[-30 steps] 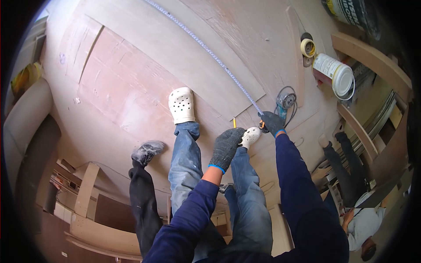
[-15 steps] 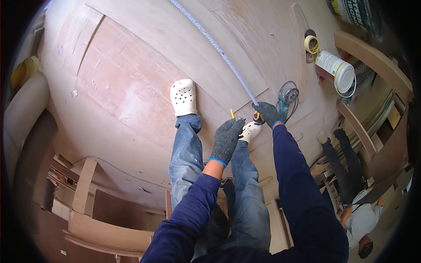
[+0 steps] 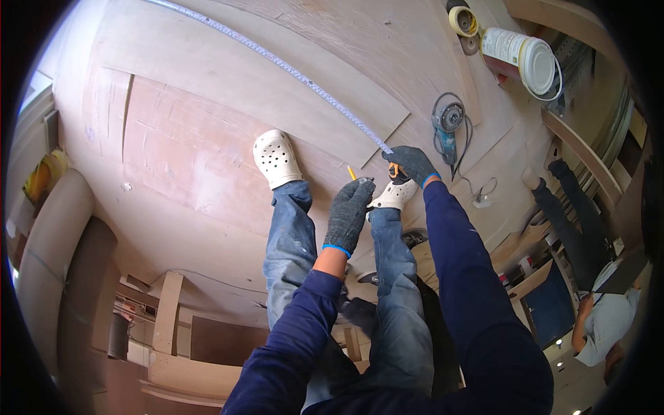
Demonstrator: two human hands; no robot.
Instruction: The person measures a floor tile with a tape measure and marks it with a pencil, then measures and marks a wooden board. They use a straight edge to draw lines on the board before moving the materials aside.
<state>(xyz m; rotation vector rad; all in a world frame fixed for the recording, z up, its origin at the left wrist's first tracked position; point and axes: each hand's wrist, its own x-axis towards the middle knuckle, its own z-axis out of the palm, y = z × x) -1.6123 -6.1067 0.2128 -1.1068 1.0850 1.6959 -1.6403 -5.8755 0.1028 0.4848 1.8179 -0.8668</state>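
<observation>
Tape measure: its orange and black case is in the right hand, above the right clog; probably light, hard, easy to keep in one palm
Blade: the pale strip goes from the case toward the upper left, over the pale board; it should be thin and springy, can bend or twist, and its edge may slide on a glove
Where to hold: better around the case, with the thumb near the mouth, not on the blade's edge
Right grip: gloved fingers are closed around the case
Left grip: the left hand pinches the yellow pencil, which is light, stiff and can snap
Against the earlier frame: the view has turned, the blade crosses at a flatter slant, and more cord shows below the grinder; both grips look the same
</observation>
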